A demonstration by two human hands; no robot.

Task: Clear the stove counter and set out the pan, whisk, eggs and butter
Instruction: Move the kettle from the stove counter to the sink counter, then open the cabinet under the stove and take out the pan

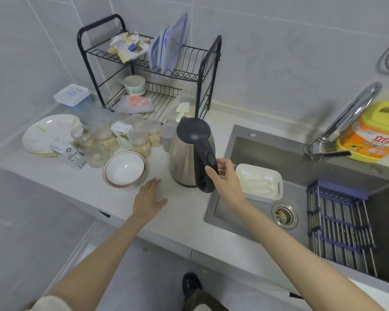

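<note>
Two bare hands are over the pale grey bench point(184, 212). The right hand point(224, 178), the nearer, has its grip curved about the upright black handle point(208, 158) of the steel electric kettle point(182, 158), which stands just ahead of it beside the grey sink point(267, 151). Whether it clamps yet I cannot tell. The left hand point(147, 198) is flat, fingers apart.

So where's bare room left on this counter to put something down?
Bare counter runs along the front edge, from the bowl past the left hand to the kettle. A second patch lies front-left, before the plate. Behind the bowl, jars and cartons crowd up to the dish rack.
</note>
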